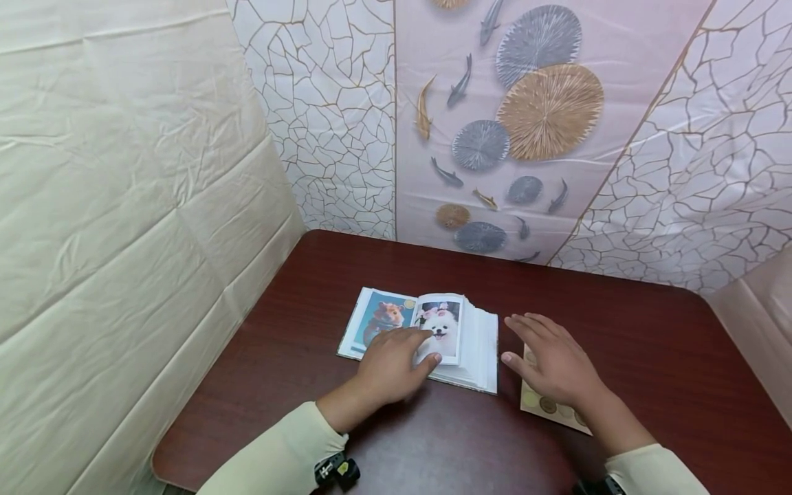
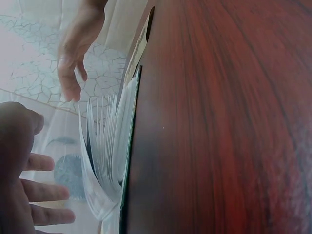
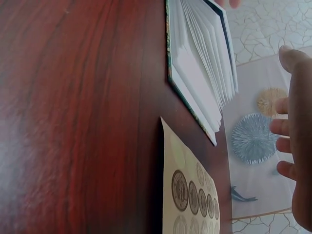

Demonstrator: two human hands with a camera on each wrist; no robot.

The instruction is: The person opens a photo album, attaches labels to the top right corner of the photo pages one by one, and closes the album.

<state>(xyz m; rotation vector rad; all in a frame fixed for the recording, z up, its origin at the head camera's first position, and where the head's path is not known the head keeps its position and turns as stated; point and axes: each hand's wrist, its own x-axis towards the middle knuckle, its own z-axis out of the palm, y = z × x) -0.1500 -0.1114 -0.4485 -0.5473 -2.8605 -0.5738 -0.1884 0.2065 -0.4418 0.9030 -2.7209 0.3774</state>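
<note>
A small photo album [image 1: 484, 347] lies open on the table, a picture of a furry brown animal on its left page and one of a white dog on its right. Over its lower part hovers my left hand [image 1: 392, 368], fingers extended; the left wrist view shows this hand [image 2: 22, 175] apart from the fanned pages [image 2: 105, 146]. My right hand [image 1: 553, 361] is held above a tan sheet [image 1: 532, 401] of round stickers, partly covering it. In the right wrist view, that hand [image 3: 300, 131] has loosely extended fingers and holds nothing above the sheet [image 3: 187, 190].
The dark red-brown table [image 1: 278, 385] has rounded corners. Patterned cloth [image 1: 346, 124] hangs behind it, and a cream cloth [image 1: 136, 206] hangs along the left side. The sticker sheet lies just right of the album, with a narrow gap between them.
</note>
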